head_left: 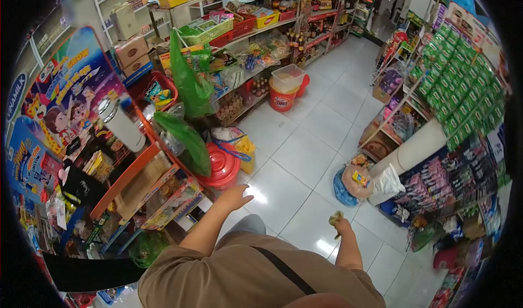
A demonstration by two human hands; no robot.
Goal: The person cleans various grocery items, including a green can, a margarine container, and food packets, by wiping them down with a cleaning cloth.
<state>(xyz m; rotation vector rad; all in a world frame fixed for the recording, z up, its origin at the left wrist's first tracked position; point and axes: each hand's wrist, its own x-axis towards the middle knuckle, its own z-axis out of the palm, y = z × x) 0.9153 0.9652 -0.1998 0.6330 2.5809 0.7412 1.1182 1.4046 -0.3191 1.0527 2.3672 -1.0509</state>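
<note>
My left hand (235,197) hangs in the air over the floor, its fingers apart and nothing in it, close to a red lidded tub (219,166). On the other side, my right hand (343,226) is closed round a small crumpled yellow-green cloth (336,217), part of which sticks out past the fingers. Beyond that hand, a bag of pinkish goods (357,184) and a blue bag (343,187) sit on the tiles beside a white sack (388,185).
Stocked shelves (256,33) run along the left and back. An orange-edged counter (125,185) stands at my left. A red bucket (283,99) holds a clear bin. Green packets (463,79) hang at the right above more goods. White tiled floor (305,150) lies between.
</note>
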